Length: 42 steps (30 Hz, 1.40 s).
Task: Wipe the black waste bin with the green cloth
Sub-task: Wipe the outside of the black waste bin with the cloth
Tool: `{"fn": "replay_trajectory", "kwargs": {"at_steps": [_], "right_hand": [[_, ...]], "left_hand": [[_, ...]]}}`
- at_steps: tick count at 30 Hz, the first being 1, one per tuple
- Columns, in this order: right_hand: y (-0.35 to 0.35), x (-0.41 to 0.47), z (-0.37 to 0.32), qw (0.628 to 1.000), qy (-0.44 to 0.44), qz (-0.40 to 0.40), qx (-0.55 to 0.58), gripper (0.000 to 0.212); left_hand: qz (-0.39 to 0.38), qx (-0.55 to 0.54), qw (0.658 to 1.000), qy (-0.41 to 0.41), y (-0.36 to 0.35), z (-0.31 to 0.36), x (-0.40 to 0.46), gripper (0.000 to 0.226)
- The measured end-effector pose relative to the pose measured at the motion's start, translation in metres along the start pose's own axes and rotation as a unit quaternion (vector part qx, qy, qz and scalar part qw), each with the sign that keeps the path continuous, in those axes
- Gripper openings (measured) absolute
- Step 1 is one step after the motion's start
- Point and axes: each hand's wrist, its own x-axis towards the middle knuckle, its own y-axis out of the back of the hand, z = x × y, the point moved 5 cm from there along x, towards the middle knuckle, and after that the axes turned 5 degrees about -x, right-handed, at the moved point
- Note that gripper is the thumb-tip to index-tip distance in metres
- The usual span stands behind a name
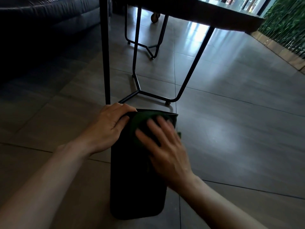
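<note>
The black waste bin [135, 182] lies tipped toward me on the tiled floor, its rim at the far end. My left hand [109, 126] grips the rim's left corner, fingers curled over the edge. The green cloth [142, 123] is spread on the bin's upper side near the rim. My right hand [163, 146] presses flat on the cloth with fingers spread; it is blurred by motion. A small corner of cloth shows past the bin's right edge.
A table with thin black metal legs [105, 63] stands just beyond the bin, its bent base frame [155, 96] almost at the rim. A dark sofa [41, 17] is at far left. A green plant wall [287, 25] runs along the right.
</note>
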Motion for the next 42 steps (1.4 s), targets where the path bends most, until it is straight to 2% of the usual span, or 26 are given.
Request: {"fn": "replay_trajectory", "kwargs": {"at_steps": [1, 3, 5, 7, 9, 11, 13, 14, 16, 18, 20, 21, 23, 25, 26, 28, 30, 34, 37, 40, 42], "right_hand": [[0.001, 0.013, 0.006, 0.999, -0.047, 0.015, 0.008, 0.051], [-0.004, 0.009, -0.006, 0.999, -0.041, 0.021, 0.006, 0.046], [-0.017, -0.035, -0.039, 0.997, 0.079, -0.022, -0.003, 0.038], [-0.027, -0.085, -0.066, 0.962, 0.24, -0.118, -0.057, 0.036], [-0.026, -0.103, -0.068, 0.939, 0.292, -0.142, -0.112, 0.036], [-0.01, -0.083, -0.059, 0.971, 0.216, -0.093, -0.047, 0.032], [0.008, -0.049, -0.042, 0.995, 0.063, -0.043, 0.058, 0.029], [0.017, -0.031, -0.034, 0.993, -0.016, -0.036, 0.109, 0.033], [0.028, -0.003, -0.024, 0.959, -0.139, -0.059, 0.24, 0.036], [0.026, 0.006, -0.02, 0.909, -0.208, -0.112, 0.344, 0.031], [0.027, 0.008, -0.008, 0.904, -0.26, -0.119, 0.317, 0.033], [0.032, 0.01, 0.003, 0.913, -0.291, -0.085, 0.272, 0.038], [0.044, 0.015, 0.026, 0.918, -0.35, 0.031, 0.183, 0.043], [0.054, 0.023, 0.039, 0.907, -0.373, 0.132, 0.143, 0.041], [0.053, 0.027, 0.041, 0.904, -0.374, 0.156, 0.138, 0.037], [0.045, 0.032, 0.035, 0.913, -0.35, 0.169, 0.126, 0.03], [0.035, 0.03, 0.018, 0.938, -0.294, 0.159, 0.096, 0.027], [0.014, 0.009, -0.002, 0.977, -0.194, 0.083, 0.023, 0.047], [0.002, -0.028, -0.022, 0.997, -0.067, 0.03, 0.007, 0.037], [-0.004, -0.085, -0.052, 0.994, 0.105, -0.024, -0.025, 0.024], [0.0, -0.097, -0.055, 0.986, 0.16, -0.051, -0.024, 0.025]], "left_hand": [[0.001, 0.001, 1.0, -0.006, 0.0, 0.001, 0.0, 0.028], [0.007, 0.003, 1.0, -0.002, 0.001, 0.001, 0.0, 0.027], [0.014, 0.001, 1.0, 0.012, 0.002, 0.0, -0.002, 0.023], [0.018, -0.006, 0.999, 0.028, 0.0, 0.002, -0.003, 0.019], [0.032, -0.004, 0.999, 0.035, -0.002, 0.005, -0.004, 0.017], [0.038, 0.013, 0.998, 0.043, -0.003, 0.004, -0.003, 0.018], [0.044, 0.019, 0.998, 0.051, -0.002, 0.002, -0.002, 0.019], [0.047, 0.02, 0.997, 0.051, -0.002, 0.002, -0.002, 0.019], [0.048, 0.023, 0.998, 0.042, -0.002, 0.002, -0.002, 0.021], [0.044, 0.025, 0.998, 0.031, -0.005, 0.004, -0.002, 0.021], [0.039, 0.02, 0.999, 0.027, -0.006, 0.004, -0.001, 0.02], [0.038, 0.016, 0.999, 0.027, -0.006, 0.004, 0.0, 0.019], [0.044, 0.008, 0.999, 0.029, -0.005, 0.002, 0.0, 0.02], [0.044, 0.005, 0.999, 0.027, -0.006, 0.001, 0.0, 0.022], [0.043, 0.005, 0.999, 0.026, -0.006, 0.001, 0.001, 0.023], [0.043, 0.0, 0.999, 0.025, -0.006, 0.002, 0.001, 0.022], [0.045, -0.006, 0.999, 0.02, -0.006, 0.002, 0.0, 0.022], [0.038, -0.014, 0.999, 0.012, -0.007, 0.001, -0.002, 0.022], [0.036, -0.021, 0.999, 0.021, -0.006, -0.001, -0.001, 0.018], [0.036, -0.027, 0.999, 0.017, -0.007, 0.002, 0.0, 0.017], [0.034, -0.027, 0.999, 0.009, -0.008, 0.003, -0.001, 0.019]]}}
